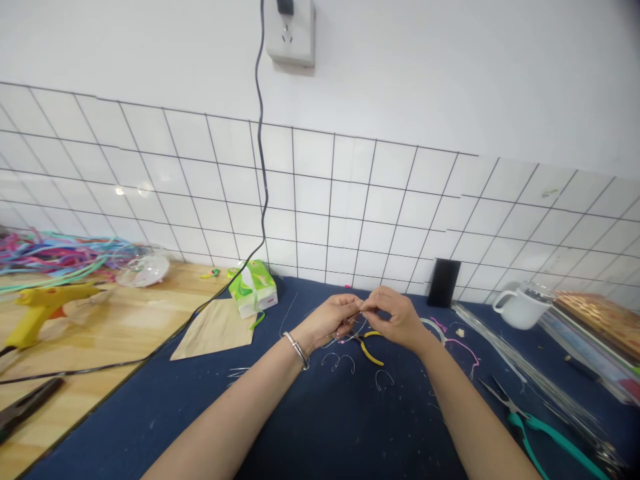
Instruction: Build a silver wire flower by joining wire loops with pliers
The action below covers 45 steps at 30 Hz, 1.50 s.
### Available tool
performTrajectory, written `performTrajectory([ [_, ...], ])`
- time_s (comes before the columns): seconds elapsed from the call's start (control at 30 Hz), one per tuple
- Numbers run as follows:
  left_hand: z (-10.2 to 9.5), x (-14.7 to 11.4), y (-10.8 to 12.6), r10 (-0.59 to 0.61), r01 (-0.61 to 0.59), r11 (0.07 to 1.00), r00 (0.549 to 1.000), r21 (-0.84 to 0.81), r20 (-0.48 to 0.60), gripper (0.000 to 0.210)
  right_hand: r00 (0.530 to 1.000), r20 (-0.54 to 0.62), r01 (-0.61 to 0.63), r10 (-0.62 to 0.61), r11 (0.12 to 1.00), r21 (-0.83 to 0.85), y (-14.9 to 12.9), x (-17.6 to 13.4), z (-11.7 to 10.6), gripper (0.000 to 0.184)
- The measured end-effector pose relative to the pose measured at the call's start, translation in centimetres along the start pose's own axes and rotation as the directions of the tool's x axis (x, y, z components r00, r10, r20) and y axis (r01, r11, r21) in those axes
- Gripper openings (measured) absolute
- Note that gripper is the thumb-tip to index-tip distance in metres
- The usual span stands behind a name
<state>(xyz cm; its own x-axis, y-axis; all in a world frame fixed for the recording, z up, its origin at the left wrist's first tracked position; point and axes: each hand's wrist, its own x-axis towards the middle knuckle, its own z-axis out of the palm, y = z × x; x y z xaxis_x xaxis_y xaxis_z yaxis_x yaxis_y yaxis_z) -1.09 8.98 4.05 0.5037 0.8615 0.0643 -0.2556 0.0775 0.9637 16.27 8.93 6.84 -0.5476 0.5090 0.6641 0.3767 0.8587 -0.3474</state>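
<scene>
My left hand [331, 321], with a silver bangle [296, 349] at the wrist, is closed in a pinch on a thin wire [361, 325]. Against its fingertips my right hand [395, 316] pinches the same wire; the exact spot between the fingers is too small to make out. Just below the hands lie yellow-handled pliers [372, 353], partly covered by them. Nearer to me on the dark blue cloth [320, 413] are a few bent wire pieces [338, 363] and a single curved wire [384, 381].
Teal-handled pliers [530, 420] and a bundle of straight wires [520, 353] lie at right, near a white mug [523, 308]. A black upright object [443, 283] leans by the wall grid. Leftward are a tissue pack [253, 288], a black cable [200, 310] and a yellow glue gun [45, 308].
</scene>
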Motion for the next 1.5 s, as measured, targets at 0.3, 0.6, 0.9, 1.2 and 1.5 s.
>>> performTrajectory([
  [0.3, 0.1, -0.2, 0.5, 0.106, -0.102, 0.992, 0.993, 0.068, -0.060, 0.032, 0.893, -0.007, -0.440, 0.451, 0.873, 0.210, 0.3, 0.2, -0.4, 0.012],
  [0.6, 0.4, -0.1, 0.3, 0.151, -0.149, 0.988, 0.984, 0.030, -0.093, 0.027, 0.772, 0.301, -0.614, 0.560, 0.533, 0.582, 0.1, 0.2, 0.1, 0.025],
  [0.9, 0.6, -2.0, -1.5, 0.072, -0.093, 0.982, 0.989, -0.167, -0.127, 0.028, 0.766, 0.308, -0.600, 0.564, 0.458, 0.656, -0.5, -0.1, 1.8, 0.020],
  [1.2, -1.9, -6.8, -5.3, -0.122, 0.073, 0.944, 0.983, -0.323, -0.135, 0.023, 0.709, 0.342, -0.655, 0.616, 0.398, 0.642, -1.4, -2.2, 6.7, 0.017],
  [1.5, -3.2, -7.4, -6.9, -0.245, 0.219, 0.918, 0.969, -0.331, -0.041, 0.018, 0.608, 0.374, -0.745, 0.701, 0.340, 0.573, -0.3, -5.3, 9.3, 0.020],
])
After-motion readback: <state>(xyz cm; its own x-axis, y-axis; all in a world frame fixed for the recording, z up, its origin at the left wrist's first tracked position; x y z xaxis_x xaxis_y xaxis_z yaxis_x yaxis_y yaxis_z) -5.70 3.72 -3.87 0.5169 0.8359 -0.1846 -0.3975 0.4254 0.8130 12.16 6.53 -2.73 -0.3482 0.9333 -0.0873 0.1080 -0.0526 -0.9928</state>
